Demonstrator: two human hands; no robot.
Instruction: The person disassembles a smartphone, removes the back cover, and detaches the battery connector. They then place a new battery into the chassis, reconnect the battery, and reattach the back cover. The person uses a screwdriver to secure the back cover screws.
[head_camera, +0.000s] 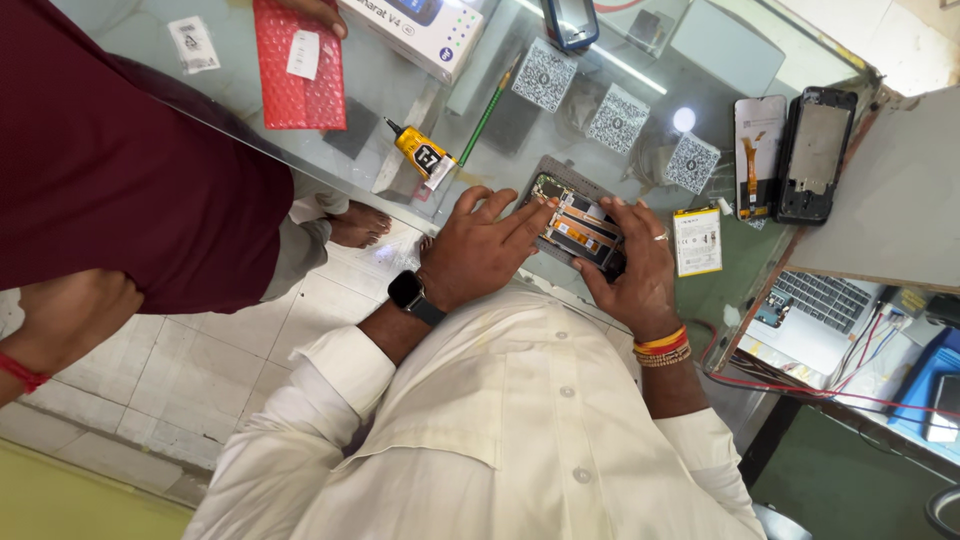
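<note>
An opened phone (578, 225) with its orange flex cables and boards exposed lies on a grey mat on the glass counter (400, 85). My left hand (478, 250), a black watch on its wrist, rests flat with the fingertips pressing the phone's near-left end. My right hand (638, 268), wearing a ring and red and yellow wrist bands, grips the phone's right edge, thumb on top. A white battery (697, 240) lies just right of that hand.
A yellow-and-black glue tube (422, 152) and a green pen (487, 110) lie left of the phone. A detached screen (760, 150) and a black phone frame (815, 150) sit at right. Another person in maroon (120, 170) stands at left, touching a red bubble pouch (298, 65). A laptop (815, 300) sits below.
</note>
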